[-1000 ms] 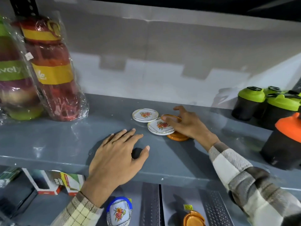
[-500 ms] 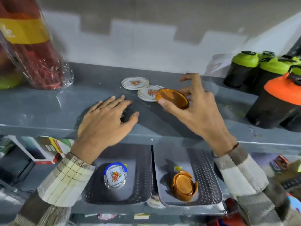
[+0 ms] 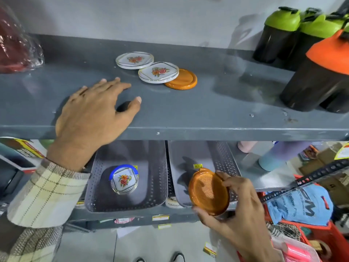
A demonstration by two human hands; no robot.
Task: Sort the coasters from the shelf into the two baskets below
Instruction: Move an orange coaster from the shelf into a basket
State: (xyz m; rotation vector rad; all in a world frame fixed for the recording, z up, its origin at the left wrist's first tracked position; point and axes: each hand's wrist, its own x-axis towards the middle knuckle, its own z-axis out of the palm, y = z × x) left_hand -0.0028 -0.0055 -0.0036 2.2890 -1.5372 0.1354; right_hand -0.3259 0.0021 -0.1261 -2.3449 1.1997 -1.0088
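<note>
Orange plastic was seen in the right hand (image 3: 239, 210): an orange coaster (image 3: 208, 191) was pinched at its rim between thumb and fingers and held tilted, just in front of the right basket (image 3: 226, 157) on the lower level. Half a second before, the same coaster had been lifted just above the shelf (image 3: 188, 114); it had since been carried down past the shelf edge, so a drop into the right basket was judged to be the step in hand. An orange holder noted there earlier was now hidden behind the coaster and hand (only a small yellow label showed above the rim). The left hand (image 3: 94, 118) was laid flat and open on the shelf, gripping nothing, as before. Three coasters were left on the shelf: a second orange one (image 3: 186, 80), partly covered by a floral coaster (image 3: 158, 73), with another floral coaster (image 3: 134, 59) touching behind it. In the left basket (image 3: 154, 167) a floral holder (image 3: 124, 179) was standing. Shaker bottles (image 3: 319, 69) were cut off at the right edge, and a wrapped red bundle (image 3: 17, 52) at the left
</note>
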